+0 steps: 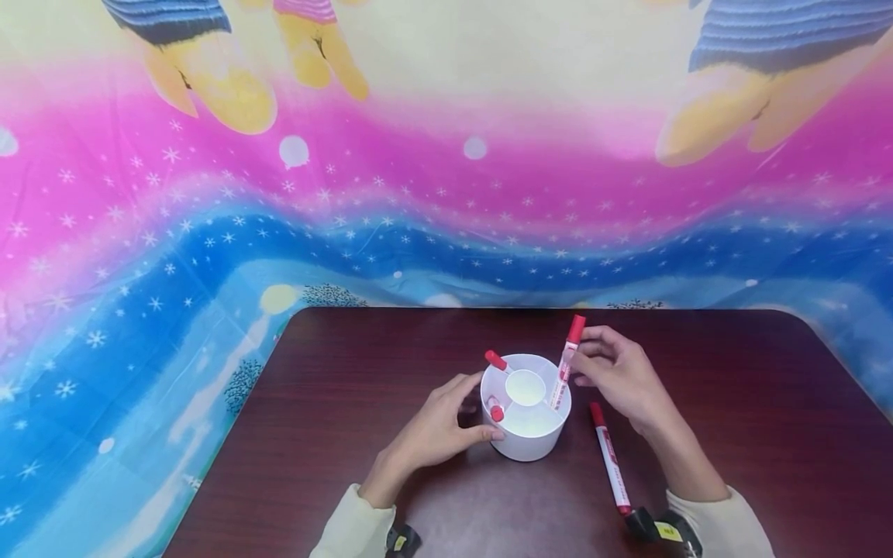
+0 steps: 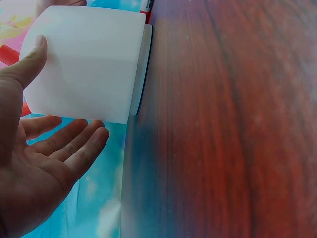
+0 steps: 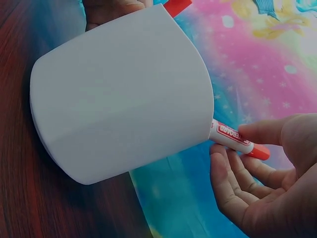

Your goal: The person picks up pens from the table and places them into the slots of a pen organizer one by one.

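Observation:
A white round pen holder (image 1: pixel 528 444) with several compartments around a central cup stands upright on the table. My left hand (image 1: pixel 443 418) holds its left side, thumb near the front rim; in the left wrist view the fingers reach along the holder's wall (image 2: pixel 84 64). My right hand (image 1: pixel 623 377) pinches a red-capped whiteboard marker (image 1: pixel 568 358) between thumb and fingers. That marker leans with its lower end inside the right compartment; its label (image 3: pixel 230 134) shows in the right wrist view. Two more red-capped markers, one at the back left (image 1: pixel 496 359) and one at the front left (image 1: pixel 496 411), sit in the holder.
Another red-capped whiteboard marker (image 1: pixel 611 465) lies on the dark wood table (image 1: pixel 279 465), right of the holder and near my right wrist. Behind the table's far edge hangs a colourful printed cloth (image 1: pixel 418 178). Each wrist wears a black strap (image 1: pixel 663 529).

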A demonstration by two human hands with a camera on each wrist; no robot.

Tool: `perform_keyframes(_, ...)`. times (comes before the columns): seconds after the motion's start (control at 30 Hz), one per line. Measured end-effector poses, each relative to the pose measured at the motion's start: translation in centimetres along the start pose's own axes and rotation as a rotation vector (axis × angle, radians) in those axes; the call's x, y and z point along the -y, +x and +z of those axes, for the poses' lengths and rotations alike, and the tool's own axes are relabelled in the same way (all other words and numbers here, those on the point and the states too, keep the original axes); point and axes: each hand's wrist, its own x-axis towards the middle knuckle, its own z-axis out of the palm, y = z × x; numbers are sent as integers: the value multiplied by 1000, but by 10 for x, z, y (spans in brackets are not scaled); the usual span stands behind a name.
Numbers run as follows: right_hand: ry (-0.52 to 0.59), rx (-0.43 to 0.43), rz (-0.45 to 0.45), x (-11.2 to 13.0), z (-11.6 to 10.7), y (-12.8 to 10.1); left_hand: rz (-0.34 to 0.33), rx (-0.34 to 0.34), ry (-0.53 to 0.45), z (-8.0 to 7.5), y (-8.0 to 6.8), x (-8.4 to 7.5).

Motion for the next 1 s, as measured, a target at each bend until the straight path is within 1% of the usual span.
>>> perform_keyframes(0.33, -12, 9, -32, 0, 1, -1, 3, -2, 2, 0, 0, 0)
perform_keyframes(0.57, -47, 7, -57, 4, -3, -3, 19, -2, -7, 0, 1, 0)
perform_keyframes(1.0, -50, 15, -65, 9, -9, -5, 12, 2, -7, 0, 1, 0)
